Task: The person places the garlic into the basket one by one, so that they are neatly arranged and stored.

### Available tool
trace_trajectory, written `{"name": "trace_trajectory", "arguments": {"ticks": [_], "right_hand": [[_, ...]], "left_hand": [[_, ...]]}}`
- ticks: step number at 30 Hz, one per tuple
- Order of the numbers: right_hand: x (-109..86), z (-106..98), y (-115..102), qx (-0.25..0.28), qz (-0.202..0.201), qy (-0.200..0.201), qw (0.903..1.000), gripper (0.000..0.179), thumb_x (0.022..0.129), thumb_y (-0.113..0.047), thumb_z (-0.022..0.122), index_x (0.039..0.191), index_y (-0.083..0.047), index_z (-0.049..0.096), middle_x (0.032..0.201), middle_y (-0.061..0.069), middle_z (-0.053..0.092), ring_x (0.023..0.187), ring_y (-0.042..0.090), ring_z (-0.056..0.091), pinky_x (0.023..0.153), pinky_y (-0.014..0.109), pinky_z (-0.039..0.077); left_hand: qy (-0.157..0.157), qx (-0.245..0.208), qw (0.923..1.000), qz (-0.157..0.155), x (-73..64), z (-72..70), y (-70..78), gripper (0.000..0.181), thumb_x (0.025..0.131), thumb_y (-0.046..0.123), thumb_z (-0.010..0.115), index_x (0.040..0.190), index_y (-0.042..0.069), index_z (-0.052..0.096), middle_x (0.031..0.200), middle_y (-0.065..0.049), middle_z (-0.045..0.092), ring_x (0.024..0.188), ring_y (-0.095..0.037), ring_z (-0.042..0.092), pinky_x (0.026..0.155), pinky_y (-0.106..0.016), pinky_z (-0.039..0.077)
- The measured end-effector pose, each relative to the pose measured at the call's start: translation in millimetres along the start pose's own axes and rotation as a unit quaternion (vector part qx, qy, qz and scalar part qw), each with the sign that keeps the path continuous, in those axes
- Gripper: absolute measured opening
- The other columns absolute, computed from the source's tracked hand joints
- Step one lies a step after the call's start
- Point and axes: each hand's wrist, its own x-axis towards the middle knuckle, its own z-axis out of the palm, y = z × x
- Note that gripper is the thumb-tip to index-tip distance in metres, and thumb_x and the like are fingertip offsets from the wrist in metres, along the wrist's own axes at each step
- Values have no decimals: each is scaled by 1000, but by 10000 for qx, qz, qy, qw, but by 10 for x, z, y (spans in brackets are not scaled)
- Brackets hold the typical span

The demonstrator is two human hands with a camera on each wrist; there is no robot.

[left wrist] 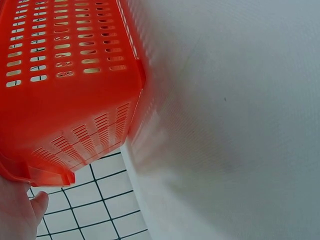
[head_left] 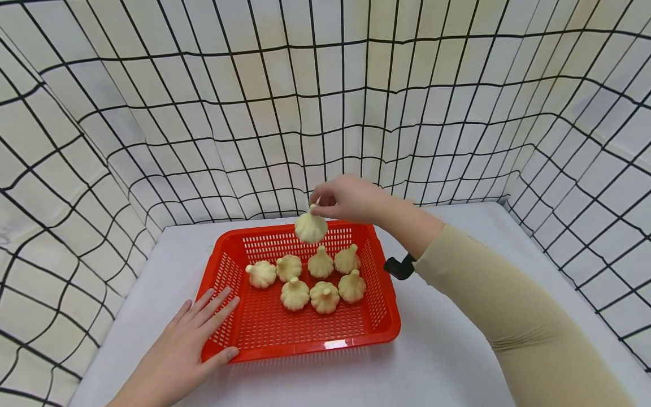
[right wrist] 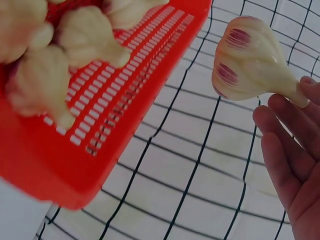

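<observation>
My right hand (head_left: 351, 199) pinches a garlic bulb (head_left: 311, 228) by its stem, over the far rim of a red plastic basket (head_left: 300, 333). The right wrist view shows this bulb (right wrist: 250, 60) as pale cream with purple streaks, its stem between thumb and fingers. Several similar garlic bulbs (head_left: 324, 297) lie inside the basket, mostly in its middle and far right. With fingers straight and spread, my left hand (head_left: 190, 339) rests on the basket's near left corner. Only part of that hand (left wrist: 20, 210) shows in the left wrist view, against the basket's rim.
The basket stands on a white table (head_left: 447, 328). Pale sheets with a black grid (head_left: 330, 113) rise behind the table and along both sides. A black strap end (head_left: 400, 267) sticks out at the right wrist, beside the basket's right wall.
</observation>
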Motion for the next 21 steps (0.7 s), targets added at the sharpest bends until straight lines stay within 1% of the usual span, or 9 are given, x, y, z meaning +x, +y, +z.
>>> {"name": "trace_trajectory", "arguments": {"ticks": [3, 7, 10, 15, 18, 21], "right_hand": [[118, 73, -111, -113, -260, -143, 9995, 23, 97, -38, 64, 113, -24, 71, 93, -11, 70, 86, 4, 61, 77, 24, 50], [242, 202, -257, -231, -617, -425, 9969, 23, 99, -38, 61, 114, -24, 71, 99, -12, 69, 89, 2, 61, 80, 22, 49], [317, 319, -364, -345, -880, -633, 9935, 23, 99, -37, 60, 114, -23, 71, 98, -12, 69, 87, 2, 61, 79, 22, 49], [424, 511, -527, -580, -1208, -868, 9872, 21, 99, -35, 61, 112, -23, 72, 93, -14, 67, 85, 2, 59, 74, 21, 48], [474, 619, -609, -761, -1280, -992, 9839, 19, 98, -34, 61, 110, -24, 72, 90, -15, 65, 83, 2, 57, 72, 20, 47], [512, 727, -674, -890, -1301, -1175, 9805, 19, 98, -33, 61, 111, -24, 72, 89, -14, 64, 82, 3, 56, 72, 20, 46]], "left_hand": [[-88, -33, 9999, -49, 6, 5, 3, 80, 88, 66, 59, 152, 21, 42, 157, -6, 37, 144, -35, 29, 118, -27, -13], [-180, -105, 9997, -126, 8, 16, 4, 81, 88, 68, 57, 153, 22, 42, 157, -6, 37, 144, -35, 29, 121, -33, -9], [-161, -121, 9997, -121, 9, 25, -2, 80, 88, 67, 57, 152, 21, 42, 157, -6, 37, 144, -36, 28, 121, -35, -6], [-55, -91, 9999, -57, 4, 24, -14, 80, 88, 66, 59, 152, 20, 43, 157, -6, 38, 144, -35, 29, 121, -33, -7], [-10, -89, 10000, -34, 0, 30, -17, 80, 88, 65, 60, 152, 21, 43, 157, -5, 37, 145, -34, 28, 120, -30, -9], [-16, -90, 10000, -40, -2, 33, -19, 80, 88, 66, 59, 152, 22, 42, 158, -5, 36, 145, -33, 28, 118, -26, -12]]}}
